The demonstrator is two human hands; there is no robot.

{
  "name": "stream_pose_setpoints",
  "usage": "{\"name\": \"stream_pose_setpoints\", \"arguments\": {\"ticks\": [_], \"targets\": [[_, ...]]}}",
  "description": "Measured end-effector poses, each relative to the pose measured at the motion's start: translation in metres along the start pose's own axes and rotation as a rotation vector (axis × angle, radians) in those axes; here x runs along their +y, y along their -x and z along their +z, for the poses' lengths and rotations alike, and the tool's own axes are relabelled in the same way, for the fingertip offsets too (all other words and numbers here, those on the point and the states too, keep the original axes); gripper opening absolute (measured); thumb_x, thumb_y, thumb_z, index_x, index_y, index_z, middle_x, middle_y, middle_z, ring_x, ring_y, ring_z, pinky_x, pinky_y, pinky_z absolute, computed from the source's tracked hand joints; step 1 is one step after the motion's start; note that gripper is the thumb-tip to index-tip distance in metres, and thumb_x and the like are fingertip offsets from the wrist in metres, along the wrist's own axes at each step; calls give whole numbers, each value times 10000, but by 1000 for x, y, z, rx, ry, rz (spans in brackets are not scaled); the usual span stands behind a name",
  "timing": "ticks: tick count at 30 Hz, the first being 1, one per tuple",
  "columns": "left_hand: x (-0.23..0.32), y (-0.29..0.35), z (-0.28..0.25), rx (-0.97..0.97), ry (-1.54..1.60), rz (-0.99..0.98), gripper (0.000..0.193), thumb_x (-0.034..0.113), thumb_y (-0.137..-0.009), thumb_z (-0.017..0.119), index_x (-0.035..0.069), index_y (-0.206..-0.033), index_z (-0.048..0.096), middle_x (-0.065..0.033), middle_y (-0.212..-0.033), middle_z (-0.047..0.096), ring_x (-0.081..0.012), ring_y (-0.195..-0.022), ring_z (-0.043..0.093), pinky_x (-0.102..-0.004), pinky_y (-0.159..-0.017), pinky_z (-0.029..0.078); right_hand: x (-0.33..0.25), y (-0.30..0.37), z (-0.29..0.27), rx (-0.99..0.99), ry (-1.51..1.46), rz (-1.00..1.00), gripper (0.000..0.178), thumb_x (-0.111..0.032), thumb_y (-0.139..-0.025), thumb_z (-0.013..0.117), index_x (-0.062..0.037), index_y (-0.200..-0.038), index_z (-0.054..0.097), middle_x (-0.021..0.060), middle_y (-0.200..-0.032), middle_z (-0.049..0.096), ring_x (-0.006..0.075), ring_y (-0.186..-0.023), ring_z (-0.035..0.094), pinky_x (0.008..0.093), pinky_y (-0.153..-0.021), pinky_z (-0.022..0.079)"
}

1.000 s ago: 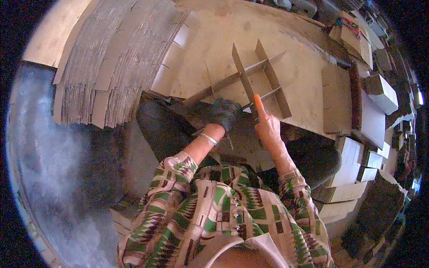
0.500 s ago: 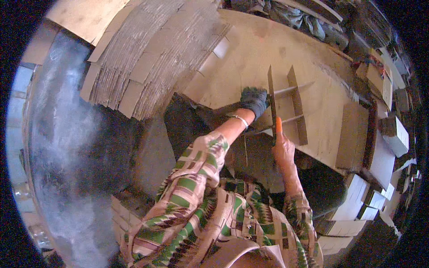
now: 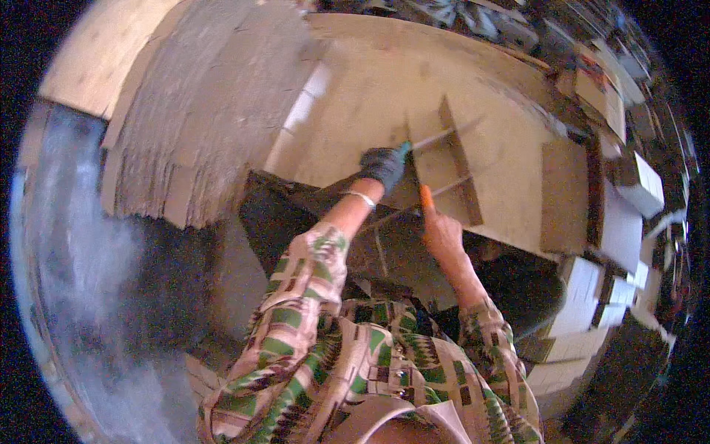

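A small grid-shaped cardboard divider (image 3: pixel 462 167), made of crossed upright strips, stands at the near edge of the tan work board (image 3: pixel 370 66). My left hand (image 3: pixel 382 167), in a dark glove with a teal patch at the fingertips, is closed at the divider's left strip. My right hand (image 3: pixel 444 235) is bare except for an orange cover (image 3: pixel 427 198) on one finger. It grips the near end of the same left strip, with that finger lying along it. The fingertips of both hands are partly hidden and slightly blurred.
A large pile of grey-brown cardboard strips (image 3: pixel 200 111) lies to the left on the board. At the right stand a brown cardboard panel (image 3: pixel 566 200) and several stacks of pale cardboard pieces (image 3: pixel 640 183). Dark cloth (image 3: pixel 270 222) hangs by the board's near edge.
The whole view has shifted, so the pile, board and divider appear farther left. Both hands stay at the divider's left strip.
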State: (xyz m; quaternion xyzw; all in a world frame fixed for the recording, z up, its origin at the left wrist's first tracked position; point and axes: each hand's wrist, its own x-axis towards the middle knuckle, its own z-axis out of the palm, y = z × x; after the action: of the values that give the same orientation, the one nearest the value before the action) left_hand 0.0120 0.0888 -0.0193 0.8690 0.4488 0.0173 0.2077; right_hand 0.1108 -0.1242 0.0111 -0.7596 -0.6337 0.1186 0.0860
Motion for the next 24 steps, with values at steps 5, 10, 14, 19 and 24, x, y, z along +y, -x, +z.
{"name": "stream_pose_setpoints", "arguments": {"ticks": [5,10,14,19,24], "targets": [[-35,23,-26,665,-213,125,520,493,-878,622,30,-1115,641,-242,-1112,669,-422,-1049,631,-528,-865,500,5,7,-62,-143,-240,244,954,92,-744,528,-285,-1574,246,212,-905,712,424,-833,678,491,-724,542],[-33,51,-57,-90,69,-385,909,772,-868,435,22,-1371,542,-280,-1401,530,-412,-1309,509,-509,-1100,384,93,19,-32,422,-148,450,745,-40,-800,628,-62,-1501,377,265,-1302,593,434,-1133,591,473,-942,505],[28,70,1,-164,264,54,774,671,-857,567,62,-1334,558,-257,-1360,568,-370,-1282,547,-465,-1032,462,113,-20,66,24,-924,412,673,-145,-864,634,-52,-1485,395,174,-1186,674,347,-992,659,431,-837,558],[13,61,12,-115,344,-60,409,441,-940,540,120,-1175,634,-224,-1083,694,-392,-1002,681,-523,-827,541,-3,-55,33,-72,-1488,374,543,-349,-996,553,-89,-1464,465,145,-1245,652,245,-965,694,367,-704,572],[-33,62,-166,451,-297,-117,216,221,-957,498,120,-1110,613,-173,-824,692,-406,-737,683,-513,-607,538,-13,-49,1,-120,-1428,251,640,-450,-976,600,1,-1419,500,222,-1146,682,257,-870,719,319,-683,575]]}}
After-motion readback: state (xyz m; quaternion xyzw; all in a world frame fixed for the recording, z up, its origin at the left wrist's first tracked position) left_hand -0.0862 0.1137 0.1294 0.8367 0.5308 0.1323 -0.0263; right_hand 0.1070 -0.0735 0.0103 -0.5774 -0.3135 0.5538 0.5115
